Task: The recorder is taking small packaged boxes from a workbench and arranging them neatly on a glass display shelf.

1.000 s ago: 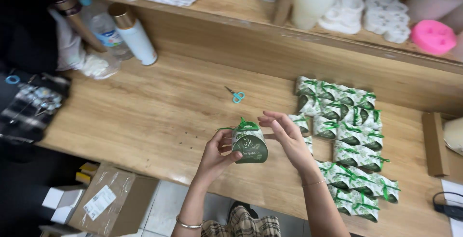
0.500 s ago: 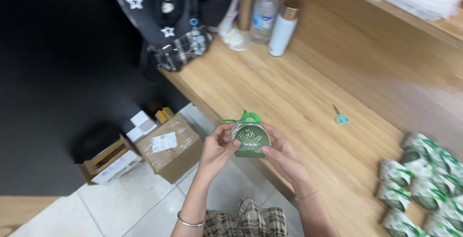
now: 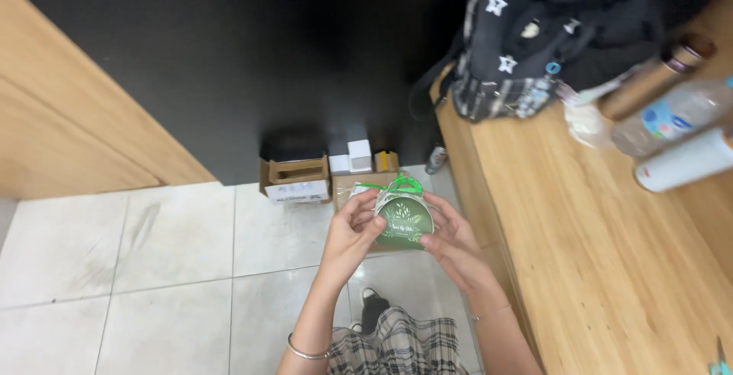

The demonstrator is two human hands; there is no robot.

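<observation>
Both hands have kept their hold through the last second while the view swung away from the bench — the small green gift pouch point(image 3: 403, 221) that a second ago sat above the stacked green packets is now held out over the tiled floor point(image 3: 153, 268), just off the edge of the wooden counter point(image 3: 595, 253). The left hand point(image 3: 353, 231) is curled round the pouch's left side, thumb pressed on its round green label; the right hand point(image 3: 450, 239) cups the right side and underside, fingers closed against it. So the pouch is gripped between the two hands, in the air, touching nothing else. A green ribbon point(image 3: 397, 185) loops at its top, as it did half a second ago.

The scissors and the rows of finished packets have gone out of view; only a sliver of blue at the bottom right corner may be the scissors, too little to tell. That reads as a turn of the head and body rather than any work on the pouch itself — it looks the same.

Farther off, cardboard boxes point(image 3: 296, 179) stand on the floor against the dark wall. Farthest, on the counter, lie a black backpack point(image 3: 527, 62) with stars, a clear bottle point(image 3: 672, 119) and a white cylinder point(image 3: 687, 163).
</observation>
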